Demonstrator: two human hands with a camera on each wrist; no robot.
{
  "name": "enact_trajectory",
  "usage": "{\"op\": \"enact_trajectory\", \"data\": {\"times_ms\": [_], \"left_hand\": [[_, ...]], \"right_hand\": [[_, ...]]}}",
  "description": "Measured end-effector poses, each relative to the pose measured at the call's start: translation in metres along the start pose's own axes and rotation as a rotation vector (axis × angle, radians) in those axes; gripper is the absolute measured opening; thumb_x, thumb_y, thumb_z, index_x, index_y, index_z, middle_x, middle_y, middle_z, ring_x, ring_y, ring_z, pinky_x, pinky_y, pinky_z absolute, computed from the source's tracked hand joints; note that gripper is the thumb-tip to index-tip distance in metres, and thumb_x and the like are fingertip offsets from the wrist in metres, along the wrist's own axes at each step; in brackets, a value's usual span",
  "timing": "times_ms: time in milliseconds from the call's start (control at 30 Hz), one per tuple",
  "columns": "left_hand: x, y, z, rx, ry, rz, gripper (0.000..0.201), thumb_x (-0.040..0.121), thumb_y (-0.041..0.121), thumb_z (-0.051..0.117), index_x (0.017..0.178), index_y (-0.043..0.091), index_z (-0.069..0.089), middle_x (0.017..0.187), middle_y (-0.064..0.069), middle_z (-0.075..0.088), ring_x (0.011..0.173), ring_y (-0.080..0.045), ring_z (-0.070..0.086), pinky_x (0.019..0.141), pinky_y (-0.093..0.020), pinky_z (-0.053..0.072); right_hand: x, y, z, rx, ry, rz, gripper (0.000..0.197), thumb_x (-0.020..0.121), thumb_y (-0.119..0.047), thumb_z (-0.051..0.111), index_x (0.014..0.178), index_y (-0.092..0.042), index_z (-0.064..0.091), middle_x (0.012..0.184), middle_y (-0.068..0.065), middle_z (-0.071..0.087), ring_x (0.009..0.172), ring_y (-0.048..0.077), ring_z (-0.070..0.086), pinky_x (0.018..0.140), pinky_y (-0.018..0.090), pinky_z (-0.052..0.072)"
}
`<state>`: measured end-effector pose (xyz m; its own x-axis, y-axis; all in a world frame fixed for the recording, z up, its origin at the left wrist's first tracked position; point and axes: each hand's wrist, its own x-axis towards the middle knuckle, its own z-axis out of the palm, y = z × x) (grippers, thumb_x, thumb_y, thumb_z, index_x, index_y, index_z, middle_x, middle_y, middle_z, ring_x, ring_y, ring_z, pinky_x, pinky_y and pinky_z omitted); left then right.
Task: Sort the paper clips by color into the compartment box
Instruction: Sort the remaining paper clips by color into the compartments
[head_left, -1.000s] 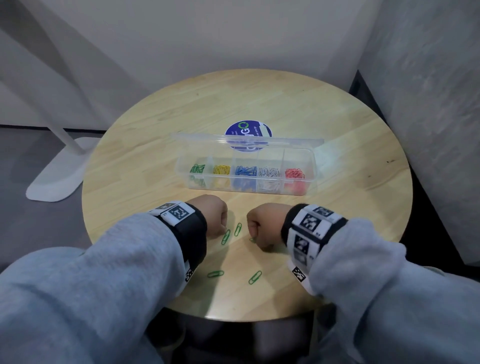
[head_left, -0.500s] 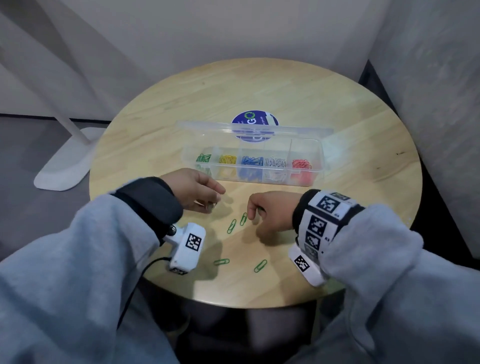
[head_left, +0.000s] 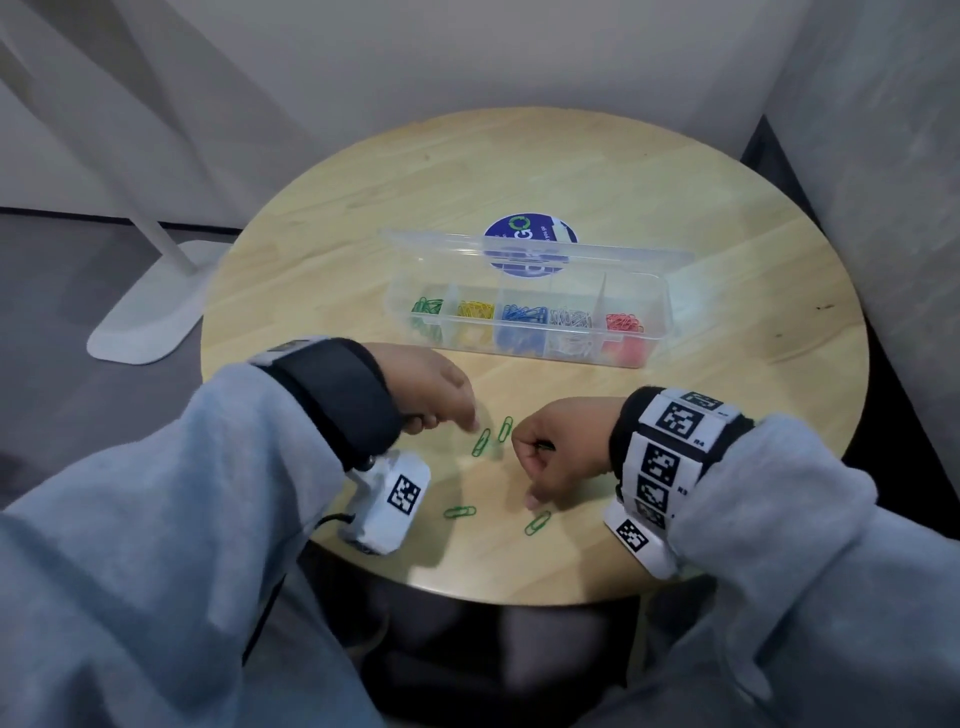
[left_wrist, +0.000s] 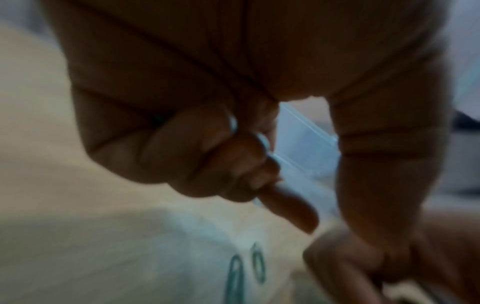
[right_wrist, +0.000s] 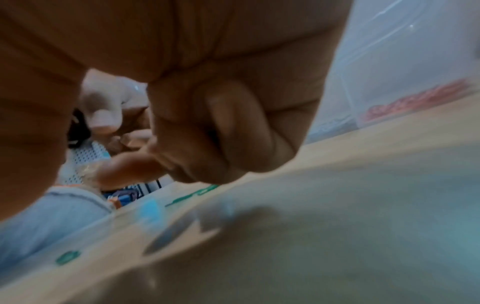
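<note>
A clear compartment box (head_left: 660, 340) stands open mid-table, holding green, yellow, blue, white and red clips in separate cells, left to right. Several green paper clips lie loose on the wood: two side by side (head_left: 481, 442) (head_left: 505, 429) between my hands, and two nearer me (head_left: 460, 512) (head_left: 537, 523). My left hand (head_left: 470, 423) hovers just left of the pair, index finger (left_wrist: 293, 211) and thumb extended and apart, other fingers curled, nothing held. My right hand (head_left: 524, 457) sits right of the pair as a loose fist; its curled fingers (right_wrist: 233, 133) show nothing in them.
The round wooden table (head_left: 322, 249) carries a blue round sticker (head_left: 530, 234) behind the box's raised lid. A grey wall stands close on the right. A white stand base (head_left: 145, 322) is on the floor to the left.
My left hand has rolled over from a resting fist and stretched its index finger and thumb toward the pair of green clips. The right hand has stayed a fist in nearly the same spot.
</note>
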<state>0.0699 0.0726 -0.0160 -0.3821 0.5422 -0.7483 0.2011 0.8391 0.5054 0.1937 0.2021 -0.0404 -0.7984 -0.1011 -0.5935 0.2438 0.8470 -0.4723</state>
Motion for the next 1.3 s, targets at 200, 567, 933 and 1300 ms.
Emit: {"op": "enact_trajectory", "data": {"times_ms": [200,567,933,1300], "left_hand": [[0.002,0.006,0.032,0.652,-0.002,-0.034,0.018,0.071,0.031,0.076,0.078,0.023,0.061,0.075,0.008,0.058,0.075,-0.011,0.051,0.069,-0.024,0.041],[0.013,-0.001,0.051,0.871,-0.018,0.017,0.028,0.071,0.033,0.077,0.059,0.022,0.055,0.059,0.009,0.053,0.067,-0.015,0.052,0.064,-0.024,0.041],[0.007,-0.014,0.025,0.091,-0.063,0.113,0.028,0.078,-0.002,0.059,0.058,0.016,0.053,0.063,-0.005,0.061,0.053,-0.011,0.054,0.048,-0.016,0.045],[-0.004,-0.009,-0.006,-0.907,0.046,0.219,0.015,0.063,0.008,0.05,0.061,0.017,0.039,0.051,0.0,0.043,0.036,-0.009,0.036,0.031,-0.01,0.022]], "right_hand": [[0.004,-0.005,0.011,-0.152,-0.077,-0.011,0.023,0.076,-0.026,0.074,0.082,-0.022,0.053,0.066,-0.01,0.048,0.059,0.006,0.043,0.057,0.023,0.037],[0.009,-0.015,0.021,-0.402,-0.051,-0.002,0.01,0.083,-0.01,0.055,0.082,-0.02,0.057,0.076,-0.006,0.054,0.075,0.017,0.051,0.055,0.023,0.039],[-0.01,0.026,-0.025,0.592,0.222,0.096,0.024,0.081,-0.002,0.064,0.064,-0.015,0.054,0.06,0.0,0.06,0.051,0.007,0.055,0.053,0.016,0.047],[0.014,0.015,-0.017,1.117,0.237,0.191,0.032,0.091,0.008,0.03,0.073,-0.005,0.053,0.065,0.013,0.046,0.055,0.018,0.047,0.046,0.019,0.042]]}}
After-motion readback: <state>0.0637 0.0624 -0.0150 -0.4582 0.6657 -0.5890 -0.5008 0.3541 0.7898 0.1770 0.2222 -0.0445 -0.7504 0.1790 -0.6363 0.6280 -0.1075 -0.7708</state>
